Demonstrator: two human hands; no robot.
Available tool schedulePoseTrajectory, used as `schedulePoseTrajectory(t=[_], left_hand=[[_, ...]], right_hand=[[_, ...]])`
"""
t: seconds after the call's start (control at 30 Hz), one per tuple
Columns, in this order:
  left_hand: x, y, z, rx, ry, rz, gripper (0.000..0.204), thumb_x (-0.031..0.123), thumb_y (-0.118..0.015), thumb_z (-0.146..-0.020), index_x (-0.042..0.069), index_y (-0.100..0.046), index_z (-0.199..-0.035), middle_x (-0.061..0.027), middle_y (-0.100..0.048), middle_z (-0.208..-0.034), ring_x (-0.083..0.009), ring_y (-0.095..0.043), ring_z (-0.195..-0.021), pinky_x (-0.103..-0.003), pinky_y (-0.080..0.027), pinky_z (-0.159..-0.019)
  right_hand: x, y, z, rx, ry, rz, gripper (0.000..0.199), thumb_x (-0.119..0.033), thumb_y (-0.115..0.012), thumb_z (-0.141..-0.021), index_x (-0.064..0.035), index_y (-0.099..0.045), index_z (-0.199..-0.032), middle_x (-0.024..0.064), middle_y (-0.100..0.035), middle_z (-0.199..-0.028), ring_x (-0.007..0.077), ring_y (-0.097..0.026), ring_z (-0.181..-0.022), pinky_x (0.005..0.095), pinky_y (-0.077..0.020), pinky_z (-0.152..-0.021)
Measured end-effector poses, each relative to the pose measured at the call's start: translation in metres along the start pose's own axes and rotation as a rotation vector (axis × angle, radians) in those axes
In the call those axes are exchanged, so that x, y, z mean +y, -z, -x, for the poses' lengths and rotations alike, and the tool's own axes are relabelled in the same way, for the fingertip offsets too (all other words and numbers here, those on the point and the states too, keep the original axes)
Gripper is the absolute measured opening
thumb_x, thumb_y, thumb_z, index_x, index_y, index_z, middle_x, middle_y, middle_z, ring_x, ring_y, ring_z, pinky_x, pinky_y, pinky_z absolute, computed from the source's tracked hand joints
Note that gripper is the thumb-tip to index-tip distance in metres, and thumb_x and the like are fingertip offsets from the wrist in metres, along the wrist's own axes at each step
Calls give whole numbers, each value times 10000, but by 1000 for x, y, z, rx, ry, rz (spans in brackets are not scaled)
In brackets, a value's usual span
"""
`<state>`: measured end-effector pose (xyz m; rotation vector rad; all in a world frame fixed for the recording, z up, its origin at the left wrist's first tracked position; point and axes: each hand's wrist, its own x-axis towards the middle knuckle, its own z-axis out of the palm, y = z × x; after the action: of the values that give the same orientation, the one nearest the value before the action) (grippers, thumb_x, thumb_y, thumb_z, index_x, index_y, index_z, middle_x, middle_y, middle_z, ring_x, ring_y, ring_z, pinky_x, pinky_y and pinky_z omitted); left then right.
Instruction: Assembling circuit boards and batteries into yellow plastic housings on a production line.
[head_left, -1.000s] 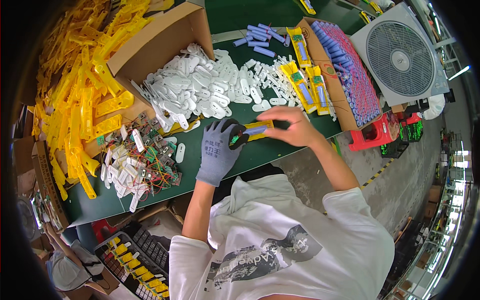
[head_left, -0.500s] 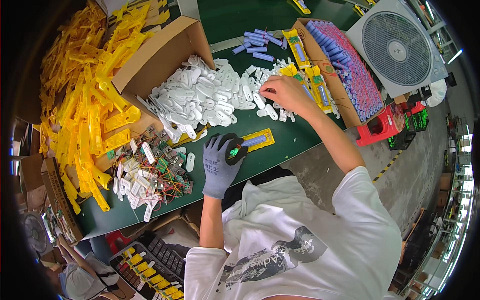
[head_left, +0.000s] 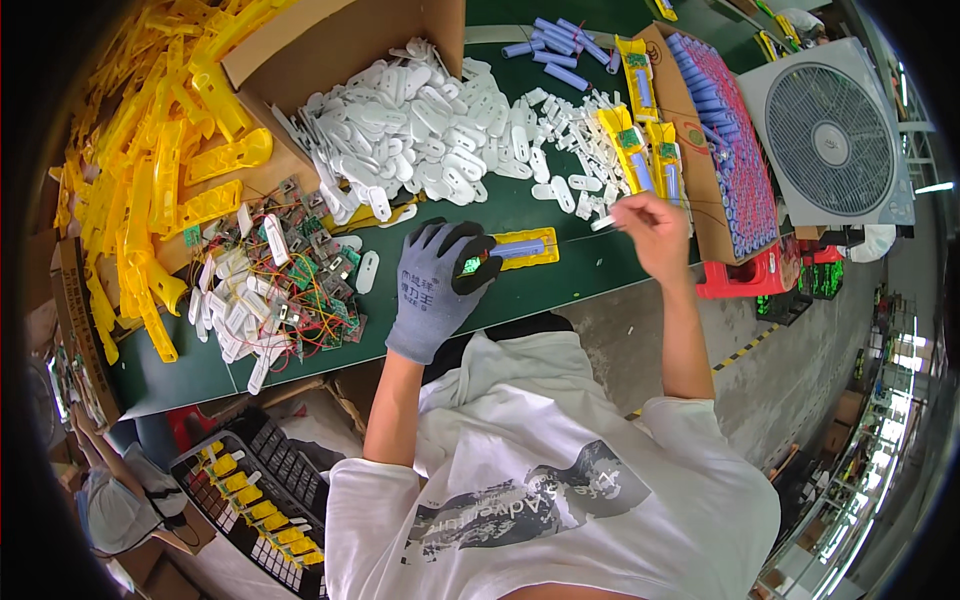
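Yellow plastic parts point(head_left: 150, 190) lie in a big heap at the far left of the green tabletop point(head_left: 180, 365). Next to them sits a tangle of small circuit boards with wires point(head_left: 290, 280). Behind that, white oval pieces point(head_left: 420, 130) spill out from a cardboard box point(head_left: 340, 40). The left hand point(head_left: 440, 285), in a grey glove, presses down on one end of a yellow holder with a blue battery point(head_left: 522, 248), its grip closed over that end. The rest of the holder sticks out to the right of the glove. The bare right hand point(head_left: 655, 232) floats just right of the holder, pinching a small white piece point(head_left: 603, 223) in its fingertips. Farther right stand a tray of blue batteries point(head_left: 725, 130) and a white fan point(head_left: 835, 125).
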<state>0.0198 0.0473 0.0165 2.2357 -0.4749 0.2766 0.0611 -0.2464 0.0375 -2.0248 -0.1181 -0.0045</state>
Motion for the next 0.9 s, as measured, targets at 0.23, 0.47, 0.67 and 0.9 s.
schedulePoseTrajectory(t=[0.23,0.47,0.67,0.9], left_hand=[[-2,-4,2,24,-9,-37,282,148,-762,-677,108,-663,-939,-65,-636,-1047,-298,-565,-978,-395,-412,-869],[-3,-3,8,10,-1,-34,268,193,-750,-710,140,-661,-957,-37,-619,-1028,-296,-561,-976,-408,-411,-901],[-5,-6,4,0,-33,-34,269,180,-754,-698,135,-660,-946,-41,-619,-1034,-299,-559,-967,-406,-411,-890],[-5,0,1,-16,-20,-46,290,164,-757,-687,141,-651,-956,-43,-620,-1054,-294,-552,-967,-405,-407,-878]], right_hand=[[-22,-29,-15,-463,376,211,152,-103,-725,-776,-24,-693,-902,70,-660,-781,217,-615,-676,307,-467,-600],[-40,-26,-36,-737,427,338,122,-94,-681,-814,-28,-697,-915,94,-626,-771,257,-608,-725,335,-472,-650],[-31,-24,-58,-941,374,248,143,-122,-662,-830,-2,-699,-898,114,-648,-761,259,-607,-663,332,-452,-605],[-38,-36,-38,-755,64,161,264,-91,-749,-715,-18,-601,-921,91,-600,-727,217,-595,-621,326,-436,-568]])
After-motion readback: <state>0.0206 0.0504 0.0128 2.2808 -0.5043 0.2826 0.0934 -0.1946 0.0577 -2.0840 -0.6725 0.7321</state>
